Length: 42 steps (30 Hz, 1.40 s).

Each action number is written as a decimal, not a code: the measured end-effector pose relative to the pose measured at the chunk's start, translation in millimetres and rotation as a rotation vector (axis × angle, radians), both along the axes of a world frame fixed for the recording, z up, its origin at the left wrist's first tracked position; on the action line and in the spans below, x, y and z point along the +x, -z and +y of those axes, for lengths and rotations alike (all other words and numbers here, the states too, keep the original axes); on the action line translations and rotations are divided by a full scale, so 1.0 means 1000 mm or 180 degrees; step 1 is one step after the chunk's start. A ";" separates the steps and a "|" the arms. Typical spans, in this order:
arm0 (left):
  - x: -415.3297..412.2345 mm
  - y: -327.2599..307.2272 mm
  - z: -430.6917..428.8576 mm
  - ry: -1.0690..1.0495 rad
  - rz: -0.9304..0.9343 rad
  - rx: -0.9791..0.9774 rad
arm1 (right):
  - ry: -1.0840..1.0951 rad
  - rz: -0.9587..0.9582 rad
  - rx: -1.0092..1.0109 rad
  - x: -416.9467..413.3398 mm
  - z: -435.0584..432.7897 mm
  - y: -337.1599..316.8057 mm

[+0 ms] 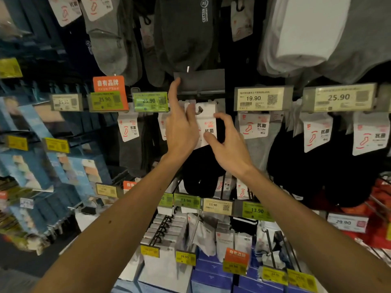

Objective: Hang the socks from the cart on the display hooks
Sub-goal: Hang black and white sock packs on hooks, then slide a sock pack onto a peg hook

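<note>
1. We hold the sock pack [208, 123] by its card: right hand [229, 144] pinches the right edge, left hand [182, 130] the left.
2. It hangs downward, hole seemingly just below the tag holder [203, 81].

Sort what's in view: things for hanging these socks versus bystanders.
For the job:
sock pack, pinched by the right hand
left hand, index finger on the grey label holder

Bystanders:
19.90 price tag
grey socks hanging above
orange sign
</note>
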<state>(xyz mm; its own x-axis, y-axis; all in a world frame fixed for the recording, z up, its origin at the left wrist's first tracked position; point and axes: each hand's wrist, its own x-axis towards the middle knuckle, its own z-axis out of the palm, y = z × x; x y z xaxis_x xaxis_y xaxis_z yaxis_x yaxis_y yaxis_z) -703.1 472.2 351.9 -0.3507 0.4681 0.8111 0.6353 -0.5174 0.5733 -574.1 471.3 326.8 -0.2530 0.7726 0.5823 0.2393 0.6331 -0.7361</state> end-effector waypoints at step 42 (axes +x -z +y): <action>0.028 0.020 -0.191 0.0668 0.2393 -0.2073 | 0.0884 -0.1122 -0.0762 0.149 -0.212 0.140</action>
<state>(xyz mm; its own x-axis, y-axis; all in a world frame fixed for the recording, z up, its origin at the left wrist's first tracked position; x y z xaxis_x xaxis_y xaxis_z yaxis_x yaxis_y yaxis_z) -674.8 281.3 332.2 0.2853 0.8911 0.3530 0.8796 -0.3897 0.2728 -424.7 259.6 187.2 -0.1682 0.9400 0.2968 0.6347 0.3337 -0.6970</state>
